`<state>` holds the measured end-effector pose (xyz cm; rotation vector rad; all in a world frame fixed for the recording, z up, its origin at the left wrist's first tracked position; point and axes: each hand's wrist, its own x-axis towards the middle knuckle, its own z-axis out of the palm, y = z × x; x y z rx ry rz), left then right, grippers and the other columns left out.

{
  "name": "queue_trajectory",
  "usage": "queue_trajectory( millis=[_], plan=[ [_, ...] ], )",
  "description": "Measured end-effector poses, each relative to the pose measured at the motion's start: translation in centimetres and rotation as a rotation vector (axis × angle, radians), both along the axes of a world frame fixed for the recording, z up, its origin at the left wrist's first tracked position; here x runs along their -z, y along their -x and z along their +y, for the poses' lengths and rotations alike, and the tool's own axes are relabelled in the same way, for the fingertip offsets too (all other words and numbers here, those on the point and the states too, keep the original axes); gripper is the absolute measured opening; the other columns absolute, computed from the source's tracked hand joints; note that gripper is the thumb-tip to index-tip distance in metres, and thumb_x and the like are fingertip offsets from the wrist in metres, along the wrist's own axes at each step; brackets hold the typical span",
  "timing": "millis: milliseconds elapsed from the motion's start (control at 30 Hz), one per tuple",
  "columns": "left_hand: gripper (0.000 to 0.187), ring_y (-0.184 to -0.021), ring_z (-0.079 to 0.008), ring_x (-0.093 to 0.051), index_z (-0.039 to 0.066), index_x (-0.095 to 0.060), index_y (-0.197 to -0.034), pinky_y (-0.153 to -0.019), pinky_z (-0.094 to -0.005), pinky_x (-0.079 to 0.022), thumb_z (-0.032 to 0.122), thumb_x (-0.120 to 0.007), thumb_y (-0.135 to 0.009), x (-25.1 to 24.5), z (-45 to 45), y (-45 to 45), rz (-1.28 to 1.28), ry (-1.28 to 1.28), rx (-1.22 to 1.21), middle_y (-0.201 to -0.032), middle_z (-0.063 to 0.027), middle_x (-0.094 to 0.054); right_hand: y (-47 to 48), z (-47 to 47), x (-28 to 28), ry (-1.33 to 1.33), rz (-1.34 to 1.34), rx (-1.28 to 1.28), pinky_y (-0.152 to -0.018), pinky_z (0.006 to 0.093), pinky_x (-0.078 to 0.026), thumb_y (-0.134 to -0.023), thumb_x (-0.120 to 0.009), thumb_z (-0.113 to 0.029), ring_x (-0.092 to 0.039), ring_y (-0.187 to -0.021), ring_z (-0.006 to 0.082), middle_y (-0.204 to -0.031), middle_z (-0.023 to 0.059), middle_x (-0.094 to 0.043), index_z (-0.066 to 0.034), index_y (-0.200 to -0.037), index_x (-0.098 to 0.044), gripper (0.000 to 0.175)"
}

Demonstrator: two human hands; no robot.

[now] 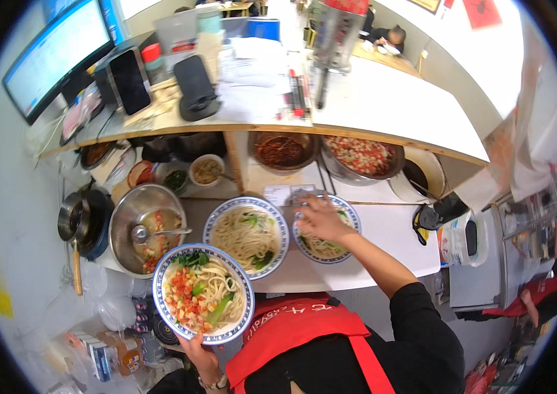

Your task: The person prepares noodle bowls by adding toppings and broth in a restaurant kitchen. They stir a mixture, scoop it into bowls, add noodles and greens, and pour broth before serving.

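Note:
My left hand [199,352] grips the lower rim of a white bowl with a blue patterned border [214,338]. Inside it are noodles [229,285], leafy greens and a diced red and pale topping [185,295]. My right hand [322,216], fingers spread, is over a smaller noodle bowl [357,224] and partly hides it; contact with its rim cannot be told. Its fingertips come close to printed paper slips [278,194]. Between my hands stands another noodle bowl [283,241] with greens and no diced topping visible.
At left, a steel bowl [121,216] holds broth and a ladle [148,233]; pans [74,216] are beside it. Basins of chili sauce [281,170] and diced topping [364,177] sit under the raised shelf [381,93]. Another person's red apron [529,298] shows at right.

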<state>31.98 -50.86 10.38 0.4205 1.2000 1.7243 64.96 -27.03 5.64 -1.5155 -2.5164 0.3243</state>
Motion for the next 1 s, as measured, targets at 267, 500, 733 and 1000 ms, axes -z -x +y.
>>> queue_trajectory(
  millis=[267, 500, 733, 1000],
  plan=[
    [0.061, -0.064, -0.0227, -0.062, 0.005, -0.024, -0.133, -0.035, -0.0269, -0.049, 0.004, -0.043, -0.076, 1.1, 3.5, -9.0, -0.076, 0.157, 0.205, -0.109, -0.0181, -0.053, -0.5, -3.4, 1.1, 0.130, 0.008, -0.098, -0.105, 0.0631, 0.002, -0.072, -0.063, -0.042, -0.015, -0.136, 0.0326, -0.140, 0.0156, -0.030, -0.0135, -0.107, -0.053, 0.046],
    [0.065, -0.071, -0.0267, -0.064, 0.005, -0.020, -0.136, -0.041, -0.0296, -0.054, 0.000, -0.041, -0.074, 3.2, 1.6, -14.8, -0.277, 0.102, 0.134, -0.116, -0.0221, -0.049, -11.2, -5.1, 0.6, 0.058, -0.180, 0.005, -0.104, 0.0647, -0.004, -0.062, -0.068, -0.039, -0.021, -0.134, 0.0322, -0.137, 0.0138, -0.035, -0.0132, -0.103, -0.056, 0.049],
    [0.068, -0.066, -0.0250, -0.062, 0.003, -0.020, -0.136, -0.036, -0.0272, -0.048, 0.002, -0.043, -0.072, 1.1, 0.7, -12.1, -0.047, 0.121, 0.007, -0.115, -0.0218, -0.049, -14.3, -3.8, 1.7, 0.168, 0.083, 0.174, -0.107, 0.0544, -0.017, -0.072, -0.064, -0.024, -0.022, -0.132, 0.0369, -0.135, 0.0185, -0.035, -0.0095, -0.114, -0.053, 0.045],
    [0.067, -0.065, -0.0230, -0.061, 0.003, -0.022, -0.135, -0.034, -0.0263, -0.047, 0.003, -0.044, -0.071, -0.6, 4.2, -8.5, 0.033, 0.035, -0.058, -0.112, -0.0195, -0.051, 6.7, -3.2, 6.9, 1.288, 1.272, 0.200, -0.062, 0.0355, -0.058, -0.090, -0.049, -0.020, -0.064, -0.088, 0.0273, -0.122, 0.0192, -0.048, -0.0110, -0.139, -0.013, 0.061]
  ],
)
